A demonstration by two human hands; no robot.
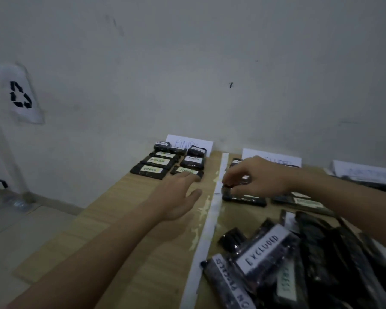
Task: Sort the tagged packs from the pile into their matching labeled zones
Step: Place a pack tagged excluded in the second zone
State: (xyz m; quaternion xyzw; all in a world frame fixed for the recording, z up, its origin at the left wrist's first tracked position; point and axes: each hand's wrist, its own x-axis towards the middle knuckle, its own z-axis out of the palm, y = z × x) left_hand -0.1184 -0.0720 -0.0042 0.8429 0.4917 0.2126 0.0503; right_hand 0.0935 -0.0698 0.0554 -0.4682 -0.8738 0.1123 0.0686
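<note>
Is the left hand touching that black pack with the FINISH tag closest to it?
Touching. In the head view, the left hand lies flat on the table and its fingers overlap the near edge of the nearest FINISH pack, with no gap showing.

Right hand [261,177] fingers [228,178] pinch a black pack [243,198]; left hand [176,195] flat

1 view only, head-worn, wide-angle. It looks forward and down over a wooden table [143,230] from the near edge toward a white wall [210,63], which fills the upper half. Both forearms enter from the near side; left hand [176,197] and right hand [261,177] sit mid-frame. The pile of packs [299,264] lies close at near right; the FINISH sign [187,142] stands far, against the wall. Floor shows at left. Edges are bowed and blurred.
</note>
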